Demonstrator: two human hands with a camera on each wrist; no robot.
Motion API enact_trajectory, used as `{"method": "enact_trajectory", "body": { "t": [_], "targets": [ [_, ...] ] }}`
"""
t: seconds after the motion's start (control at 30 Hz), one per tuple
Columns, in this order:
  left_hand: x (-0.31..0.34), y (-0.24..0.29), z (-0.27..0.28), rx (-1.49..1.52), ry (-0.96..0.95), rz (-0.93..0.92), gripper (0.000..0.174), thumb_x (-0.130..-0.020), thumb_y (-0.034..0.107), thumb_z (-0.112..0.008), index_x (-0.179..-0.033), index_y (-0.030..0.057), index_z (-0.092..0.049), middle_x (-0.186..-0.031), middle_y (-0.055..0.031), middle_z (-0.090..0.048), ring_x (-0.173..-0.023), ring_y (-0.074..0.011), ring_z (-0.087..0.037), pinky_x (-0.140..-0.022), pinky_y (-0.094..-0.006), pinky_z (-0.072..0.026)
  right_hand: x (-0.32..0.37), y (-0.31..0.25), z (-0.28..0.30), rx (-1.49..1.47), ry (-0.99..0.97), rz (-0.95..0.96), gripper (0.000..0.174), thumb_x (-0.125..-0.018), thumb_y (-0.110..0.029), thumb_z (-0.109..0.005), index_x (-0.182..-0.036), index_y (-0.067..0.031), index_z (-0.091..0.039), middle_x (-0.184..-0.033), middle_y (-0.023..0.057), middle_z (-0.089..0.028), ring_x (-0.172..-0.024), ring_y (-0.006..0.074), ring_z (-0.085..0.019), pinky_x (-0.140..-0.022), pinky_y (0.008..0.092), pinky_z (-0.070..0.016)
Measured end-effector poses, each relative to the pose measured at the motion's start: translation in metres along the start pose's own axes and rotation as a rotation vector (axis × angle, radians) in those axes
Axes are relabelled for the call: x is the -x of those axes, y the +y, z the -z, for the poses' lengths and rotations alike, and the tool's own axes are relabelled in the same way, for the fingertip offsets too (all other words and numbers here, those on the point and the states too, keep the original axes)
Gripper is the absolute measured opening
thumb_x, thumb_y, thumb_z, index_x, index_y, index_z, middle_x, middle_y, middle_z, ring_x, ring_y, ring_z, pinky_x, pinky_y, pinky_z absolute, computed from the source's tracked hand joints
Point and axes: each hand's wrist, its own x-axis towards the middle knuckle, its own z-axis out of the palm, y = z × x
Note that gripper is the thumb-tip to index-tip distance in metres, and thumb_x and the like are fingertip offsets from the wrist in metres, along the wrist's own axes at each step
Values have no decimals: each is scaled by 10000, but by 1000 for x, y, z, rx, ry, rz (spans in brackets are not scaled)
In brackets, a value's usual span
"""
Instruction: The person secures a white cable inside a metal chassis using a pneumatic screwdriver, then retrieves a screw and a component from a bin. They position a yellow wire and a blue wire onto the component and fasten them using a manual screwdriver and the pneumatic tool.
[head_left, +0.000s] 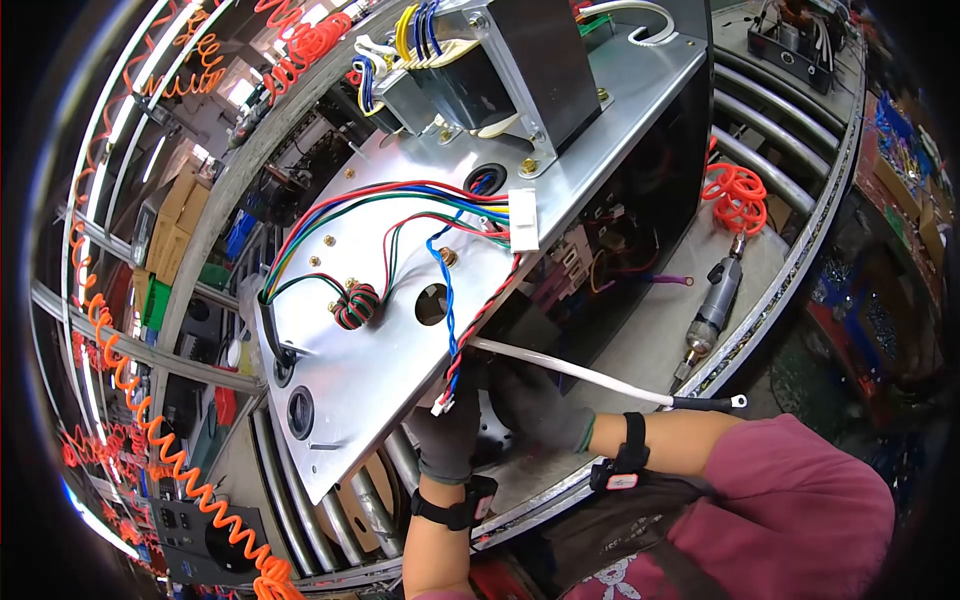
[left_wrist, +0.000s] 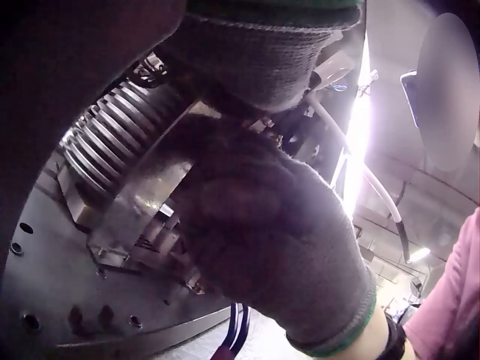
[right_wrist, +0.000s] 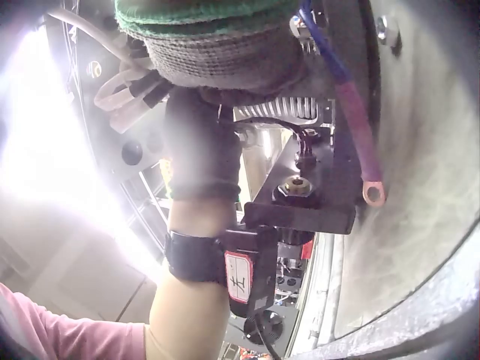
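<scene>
Both hands wear grey gloves and are close together under the front edge of a metal panel point(head_left: 370, 380). My left hand point(head_left: 445, 440) is below the hanging wires, its fingers out of sight. Beside it, my right hand point(head_left: 545, 410) reaches inside the unit, mostly in shadow. In the left wrist view the back of the right hand point(left_wrist: 277, 232) covers part of a metal bracket point(left_wrist: 150, 187) near a ribbed coil point(left_wrist: 120, 135). The right wrist view has the left hand point(right_wrist: 202, 150) behind the right glove cuff point(right_wrist: 217, 52). What either hand holds is hidden.
A transformer point(head_left: 460, 90) stands on the panel, with a toroid coil point(head_left: 355, 305) and a white connector point(head_left: 523, 220). A white cable point(head_left: 580, 372) with a ring lug crosses above the right forearm. A pneumatic driver point(head_left: 715, 305) lies right, by rollers point(head_left: 780, 110).
</scene>
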Motion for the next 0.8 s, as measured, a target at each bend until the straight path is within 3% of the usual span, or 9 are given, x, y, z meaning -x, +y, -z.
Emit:
{"method": "enact_trajectory", "body": {
  "t": [0.1,0.17,0.3,0.4,0.5,0.57,0.6,0.7,0.8],
  "targets": [
    [1,1,1,-22,-114,27,349,-746,-80,-658,-1063,-8,-531,-1057,-84,-577,-942,-182,-599,-844,-316,-495,1,-4,2,15,-64,-58,199,-999,-277,-443,-1082,-106,-502,-664,-38,-465,-538,32,-436,-451,208,-350],
    [4,0,-2,37,-3,127,338,-710,38,-751,-1035,14,-663,-973,-90,-686,-905,-194,-663,-816,-309,-496,0,1,2,29,-49,-4,190,-1001,-265,-437,-1072,-99,-498,-665,-37,-464,-541,28,-435,-452,206,-352],
    [10,-18,3,-107,-47,63,328,-710,78,-754,-1021,18,-669,-966,-98,-686,-897,-199,-666,-814,-316,-497,0,0,3,43,-64,-4,203,-1001,-255,-436,-1091,-82,-492,-691,-29,-473,-560,32,-443,-469,198,-360],
    [7,-12,5,-247,-185,-46,343,-795,-36,-632,-1125,-35,-537,-977,-120,-634,-946,-187,-615,-817,-305,-512,-5,7,9,84,-55,31,240,-1001,-249,-435,-1145,-62,-481,-768,-2,-497,-627,48,-470,-536,203,-406],
    [4,0,5,-113,-184,41,366,-773,-46,-631,-1126,-41,-534,-1023,-123,-622,-990,-193,-612,-827,-309,-511,-4,5,10,469,-85,91,270,-1000,-204,-423,-1215,-44,-459,-902,30,-532,-760,69,-507,-647,215,-448],
    [4,4,8,-76,-188,1,397,-746,-58,-624,-1132,-45,-532,-1067,-128,-602,-1043,-198,-598,-851,-316,-504,0,-7,-1,29,-47,53,298,-945,-97,-477,-1236,-37,-463,-1028,70,-567,-888,147,-552,-757,281,-482],
    [5,2,8,-78,-189,0,397,-746,-58,-624,-1132,-45,-532,-1067,-128,-602,-1043,-198,-598,-851,-316,-504,1,-13,-4,28,-48,52,298,-945,-97,-477,-1236,-37,-463,-1028,70,-567,-888,147,-552,-757,281,-482],
    [11,-1,4,-56,-171,8,409,-726,-57,-613,-1127,-45,-532,-1100,-123,-581,-1026,-200,-597,-869,-312,-487,5,-23,-3,573,-5,66,421,-833,-5,-553,-1246,-32,-474,-1093,116,-588,-962,253,-574,-820,344,-491],
    [11,9,0,109,-168,143,399,-734,-35,-600,-1129,-51,-544,-1122,-138,-578,-1036,-226,-579,-905,-328,-456,2,-18,-1,565,-57,239,557,-737,21,-611,-1272,-27,-465,-1115,164,-581,-1018,339,-551,-875,405,-474]
  ]
}}
